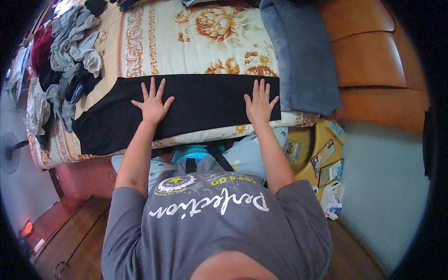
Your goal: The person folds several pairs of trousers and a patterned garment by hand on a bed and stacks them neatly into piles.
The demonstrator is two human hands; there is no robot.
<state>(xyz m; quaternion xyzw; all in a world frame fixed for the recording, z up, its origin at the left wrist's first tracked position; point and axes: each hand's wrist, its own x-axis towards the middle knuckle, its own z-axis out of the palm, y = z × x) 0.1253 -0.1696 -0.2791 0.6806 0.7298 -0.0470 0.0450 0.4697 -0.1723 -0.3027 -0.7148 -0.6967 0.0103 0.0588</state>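
Black trousers (203, 101), folded lengthwise, lie flat along the near edge of the bed in front of me. Their straight end is at the right and the angled, wider end at the left. My left hand (153, 106) rests palm down on the fabric left of the middle, with its fingers spread. Close to the straight right end, my right hand (259, 103) also presses flat on the cloth, fingers apart. Neither hand grips anything. Beneath the trousers is a floral bedspread (224, 42) in cream and brown.
A heap of loose clothes (71, 45) covers the bed's left side. Across the right lies a blue-grey folded cloth (304, 59), beside a brown padded headboard (367, 56). A yellow bedside unit (320, 140) with small items stands at my right. A fan (9, 153) is far left.
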